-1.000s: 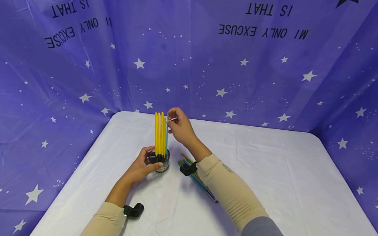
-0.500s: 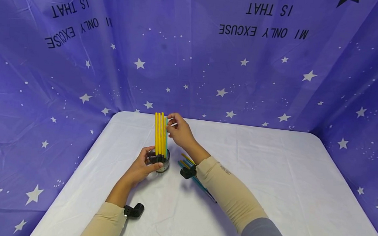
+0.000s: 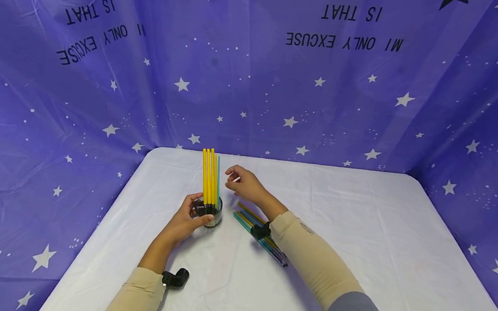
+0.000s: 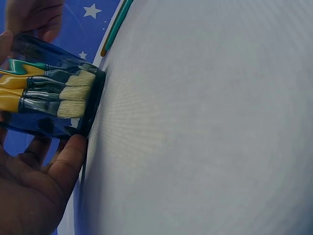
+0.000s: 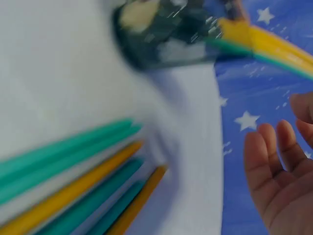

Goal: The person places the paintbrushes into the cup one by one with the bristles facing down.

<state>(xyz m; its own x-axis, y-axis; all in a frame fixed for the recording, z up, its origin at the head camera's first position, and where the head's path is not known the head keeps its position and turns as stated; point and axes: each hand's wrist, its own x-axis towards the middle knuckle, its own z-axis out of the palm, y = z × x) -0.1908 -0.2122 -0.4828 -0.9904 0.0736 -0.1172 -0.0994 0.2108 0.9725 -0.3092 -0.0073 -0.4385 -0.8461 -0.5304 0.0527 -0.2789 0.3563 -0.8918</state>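
Observation:
My left hand (image 3: 187, 220) grips a clear glass cup (image 3: 214, 218) standing on the table. Inside it, paintbrushes (image 3: 208, 176) with yellow handles and a thinner teal-handled paintbrush (image 3: 218, 177) stand upright, handles up. In the left wrist view their pale bristles (image 4: 73, 108) point down at the cup's base. Just right of the cup, my right hand (image 3: 246, 184) hangs in the air with loosely bent fingers and holds nothing. Below its wrist lies a bundle of teal and yellow paintbrushes (image 3: 244, 219), partly covered by the wrist camera and forearm.
A white cloth covers the table (image 3: 336, 221). Purple curtains (image 3: 255, 78) with stars rise along its back and sides. Each wrist carries a black camera (image 3: 176, 278).
My right hand has let go of the teal paintbrush, now lower in the cup, and has moved down and right, away from it. The left hand keeps its grip on the cup.

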